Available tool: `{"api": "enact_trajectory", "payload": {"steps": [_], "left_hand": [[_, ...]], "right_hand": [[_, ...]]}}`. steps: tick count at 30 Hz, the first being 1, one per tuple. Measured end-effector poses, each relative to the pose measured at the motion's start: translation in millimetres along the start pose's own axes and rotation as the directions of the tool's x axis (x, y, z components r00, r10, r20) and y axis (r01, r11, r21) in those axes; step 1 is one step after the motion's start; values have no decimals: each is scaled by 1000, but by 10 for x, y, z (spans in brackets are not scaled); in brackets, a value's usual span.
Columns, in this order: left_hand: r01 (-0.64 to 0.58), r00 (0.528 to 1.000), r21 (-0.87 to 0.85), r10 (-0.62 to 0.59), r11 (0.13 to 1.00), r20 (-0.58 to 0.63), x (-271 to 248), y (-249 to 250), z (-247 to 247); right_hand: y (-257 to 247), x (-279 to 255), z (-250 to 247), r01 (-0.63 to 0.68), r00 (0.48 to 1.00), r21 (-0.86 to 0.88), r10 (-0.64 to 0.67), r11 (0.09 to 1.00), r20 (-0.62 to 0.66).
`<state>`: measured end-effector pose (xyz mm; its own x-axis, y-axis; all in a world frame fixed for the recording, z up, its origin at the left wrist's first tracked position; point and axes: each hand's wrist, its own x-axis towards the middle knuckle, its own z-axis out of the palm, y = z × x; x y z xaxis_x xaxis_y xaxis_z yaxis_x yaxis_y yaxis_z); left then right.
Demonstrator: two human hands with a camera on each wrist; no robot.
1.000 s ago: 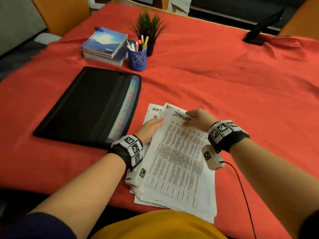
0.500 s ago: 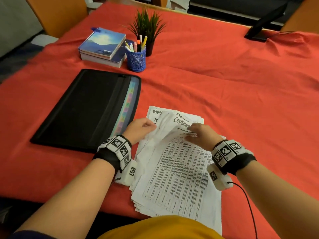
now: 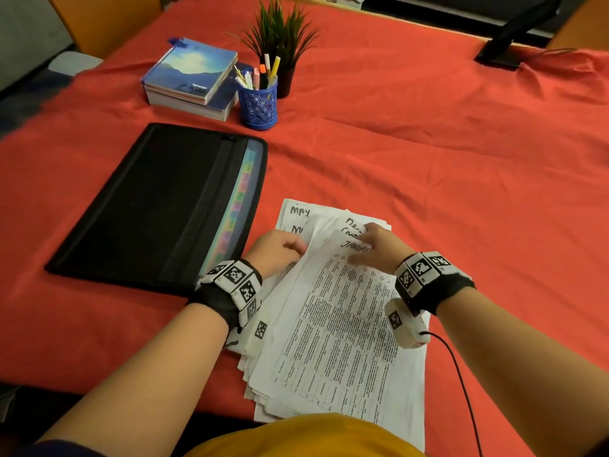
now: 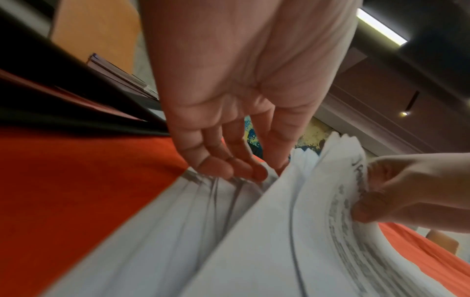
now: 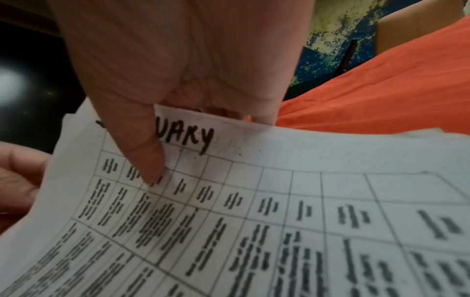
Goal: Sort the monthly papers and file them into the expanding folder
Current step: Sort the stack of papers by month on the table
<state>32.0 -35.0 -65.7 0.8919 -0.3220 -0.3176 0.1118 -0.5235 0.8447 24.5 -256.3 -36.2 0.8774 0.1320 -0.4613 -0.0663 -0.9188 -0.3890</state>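
A loose stack of printed monthly papers (image 3: 379, 384) lies on the red tablecloth close to my body. The top sheet, headed JANUARY (image 3: 342, 324) (image 5: 279, 221), is lifted at its far edge. My right hand (image 3: 361, 245) (image 5: 195, 144) pinches that edge, thumb (image 5: 150, 164) on the heading and fingers behind. Headings of other months, MAY among them, show above it. My left hand (image 3: 293, 249) (image 4: 236, 172) rests its fingertips on the lower sheets (image 4: 178, 221) at the stack's left side, beside the raised ones. The black expanding folder (image 3: 158, 206) lies flat to the left, coloured tabs along its right edge.
At the back left, a pile of books (image 3: 191, 77) sits beside a blue pen cup (image 3: 258, 100) and a small potted plant (image 3: 280, 34). A black monitor stand (image 3: 507, 44) is at the far right. A thin cable (image 3: 461, 384) runs from my right wrist.
Half a second ago my right hand had the top sheets bent back toward me; now the JANUARY heading shows again further forward. My left hand stays at the stack's left side.
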Motion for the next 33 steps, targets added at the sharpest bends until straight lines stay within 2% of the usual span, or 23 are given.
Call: {"api": "enact_trajectory", "payload": {"steps": [3, 5, 9, 11, 15, 21, 23, 25, 28, 33], "left_hand": [[9, 995, -12, -10, 1000, -98, 9, -25, -87], [60, 979, -6, -59, 998, -193, 47, -60, -125], [131, 968, 18, -124, 991, -220, 112, -64, -125], [118, 976, 40, -108, 992, -189, 135, -29, -113], [129, 982, -56, -135, 990, -135, 162, 6, -105], [108, 981, -164, -131, 980, -140, 164, 24, -142], [70, 982, -256, -112, 964, -152, 130, 98, -145], [33, 980, -346, -99, 938, -175, 97, 188, -140], [-27, 971, -389, -68, 921, -229, 74, 312, -158], [-90, 976, -432, -8, 897, -220, 51, 378, -176]], "right_hand": [[1, -107, 23, 141, 986, 12, -140, 990, -95], [23, -190, 69, 248, 951, -7, -244, 969, -191], [94, -333, 174, 381, 873, -80, -387, 921, -296], [107, -382, 191, 390, 868, -82, -396, 917, -301], [79, -440, 177, 408, 855, -106, -420, 907, -304], [12, -468, 178, 425, 855, -132, -445, 895, -265], [-6, -444, 159, 432, 856, -137, -453, 891, -250], [-28, -411, 127, 435, 867, -139, -455, 890, -204], [-78, -353, 100, 427, 886, -137, -444, 894, -132], [-146, -231, 78, 340, 932, -169, -356, 925, -75]]}}
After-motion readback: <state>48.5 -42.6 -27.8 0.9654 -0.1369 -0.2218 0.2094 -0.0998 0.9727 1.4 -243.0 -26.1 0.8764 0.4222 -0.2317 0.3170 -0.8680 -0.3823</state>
